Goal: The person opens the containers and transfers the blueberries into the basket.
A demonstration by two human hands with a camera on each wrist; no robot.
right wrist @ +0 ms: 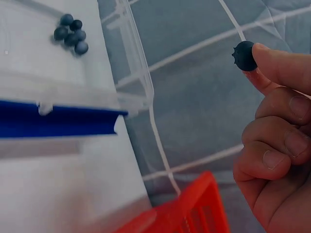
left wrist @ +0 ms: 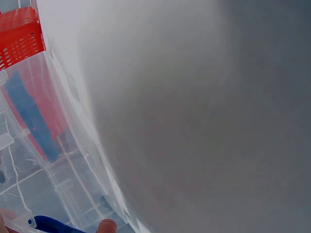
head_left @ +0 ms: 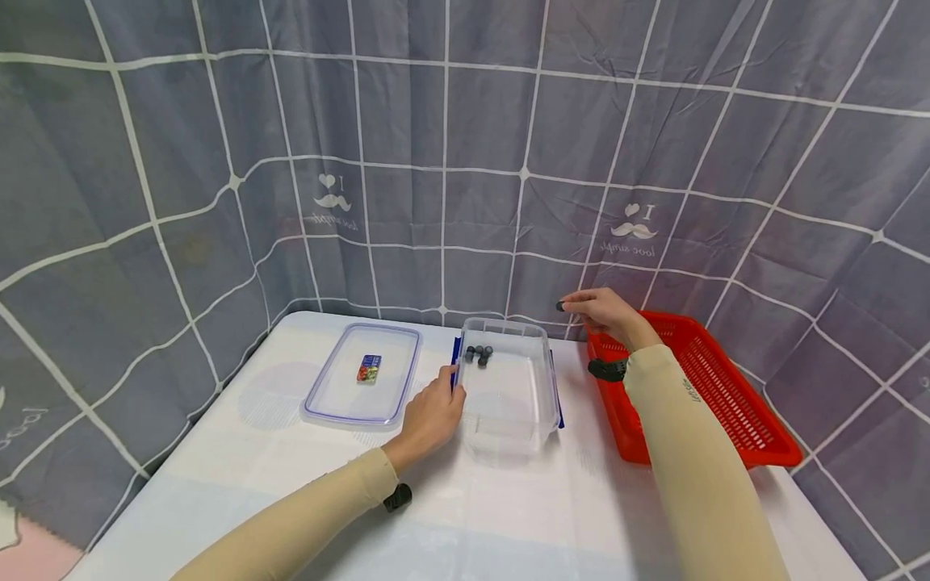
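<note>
A clear plastic container (head_left: 508, 403) with blue side latches stands on the table. Several blueberries (head_left: 479, 355) lie together in its far left part, clustered also in the right wrist view. My left hand (head_left: 433, 411) grips the container's left side by the blue latch (left wrist: 51, 224); only its fingertips (left wrist: 107, 226) show in the left wrist view. Raised above the far left corner of the red basket (head_left: 610, 411), my right hand (head_left: 606, 313) pinches one blueberry (right wrist: 245, 56) between thumb and index finger. Its other fingers are curled, and the berry's crown faces away from the hand.
A clear lid (head_left: 337, 395) with a blue rim and a small printed label (head_left: 369, 369) lies flat left of the container. Behind the white table (head_left: 465, 516) hangs a grey curtain (head_left: 479, 210) with white grid lines.
</note>
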